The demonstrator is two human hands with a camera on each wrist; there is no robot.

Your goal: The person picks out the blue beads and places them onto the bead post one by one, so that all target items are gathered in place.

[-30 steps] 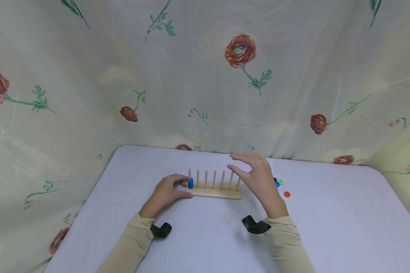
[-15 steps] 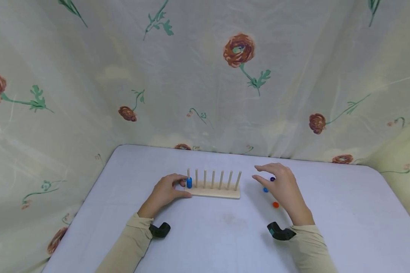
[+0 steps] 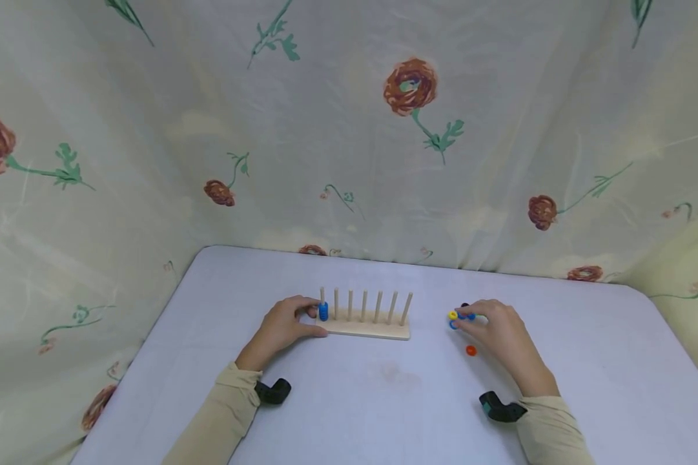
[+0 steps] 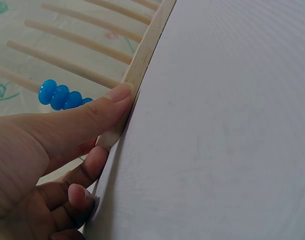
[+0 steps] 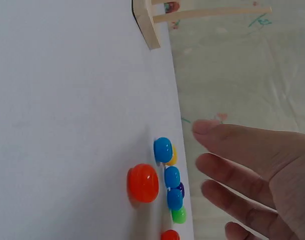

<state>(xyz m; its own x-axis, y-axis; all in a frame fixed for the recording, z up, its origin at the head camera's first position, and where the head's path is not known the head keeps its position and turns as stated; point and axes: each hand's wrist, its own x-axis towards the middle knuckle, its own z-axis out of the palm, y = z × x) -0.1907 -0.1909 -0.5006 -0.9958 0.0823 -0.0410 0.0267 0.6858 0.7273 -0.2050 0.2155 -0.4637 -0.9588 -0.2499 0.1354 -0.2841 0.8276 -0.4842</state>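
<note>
No legible text; no labels, brands, numbers

Beads [image 5: 144,183] look plastic (and glossy), the rack [image 3: 363,329] matt wood.

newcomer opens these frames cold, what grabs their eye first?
Probably the blue beads stacked on the leftmost peg of the pale wooden rack, whose left end the left hand grips. Next, the bright loose beads right of the rack, near the right hand. Behind the table, the large-flowered curtain.
</note>
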